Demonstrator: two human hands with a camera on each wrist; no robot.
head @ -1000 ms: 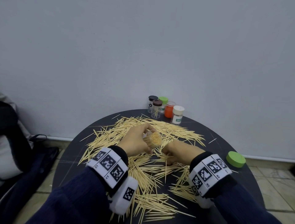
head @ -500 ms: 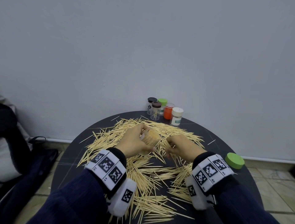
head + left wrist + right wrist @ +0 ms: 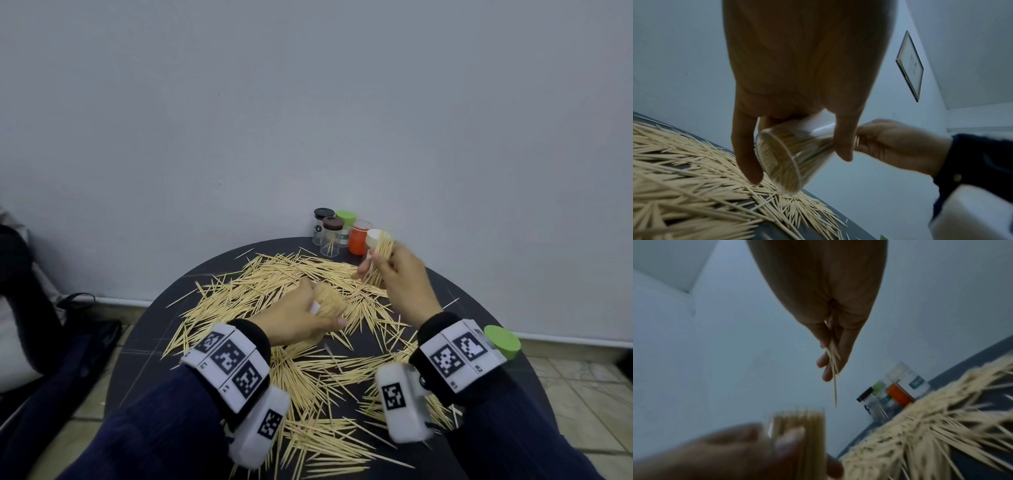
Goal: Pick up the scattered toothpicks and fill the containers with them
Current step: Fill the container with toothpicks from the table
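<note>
Now, step in hand: loading a fresh pinch of toothpicks into the held container.
Left hand: the left hand (image 3: 294, 317) curls round a clear container (image 3: 785, 155), tilted with its mouth toward the right, above the middle of the table (image 3: 137, 346); it looks nearly packed.
Scattered toothpicks: the scattered toothpicks (image 3: 308, 370) cover the table from the far edge to the near edge.
Right hand: the right hand (image 3: 399, 274) pinches a bundle of toothpicks (image 3: 378, 262), raised near the far edge.
Spare containers: the capped jars (image 3: 337, 231) stand at the far edge.
Loose lid: a green lid (image 3: 501, 341) lies by the right edge.
Next move: probably aligning the bundle with the mouth, since stray ends could catch the rim.
</note>
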